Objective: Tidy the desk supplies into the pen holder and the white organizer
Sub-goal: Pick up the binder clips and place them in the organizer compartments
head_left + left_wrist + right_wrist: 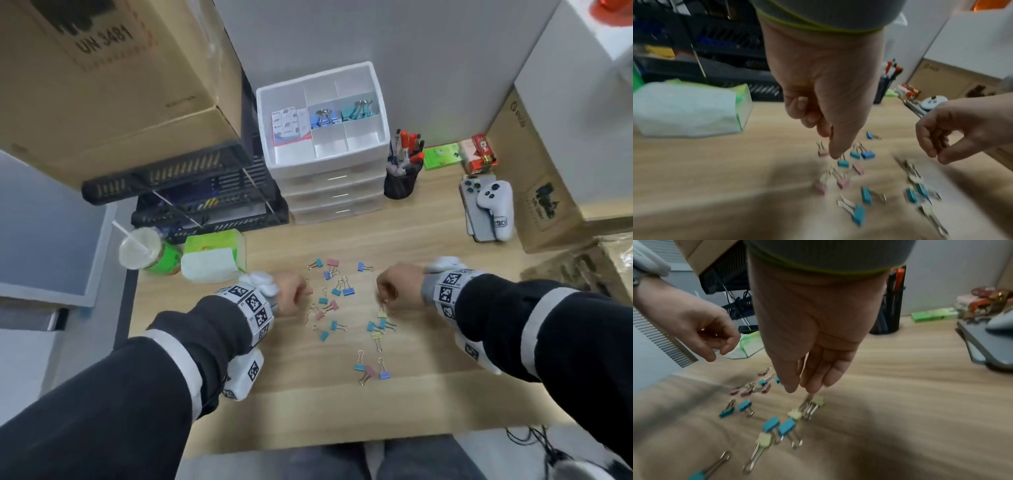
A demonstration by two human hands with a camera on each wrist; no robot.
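Observation:
Several small binder clips [348,291] in blue, teal, pink and yellow lie scattered on the wooden desk [428,246]. My left hand [303,291] hovers at their left edge, its fingers loosely curled over a pink clip [823,152] and nothing between them. At the right of the scatter, my right hand [803,389] points down and pinches the wire handle of a yellow clip [819,400]. The white organizer [383,113] stands at the back with clips and staple boxes in its compartments. The black mesh pen holder [399,185] with markers is beside it.
A tissue pack [212,257] and a lidded cup [140,250] sit left of the clips. Black stacked trays [191,192] and a cardboard box [102,85] fill the back left. A phone with a white controller [486,209] lies at the right.

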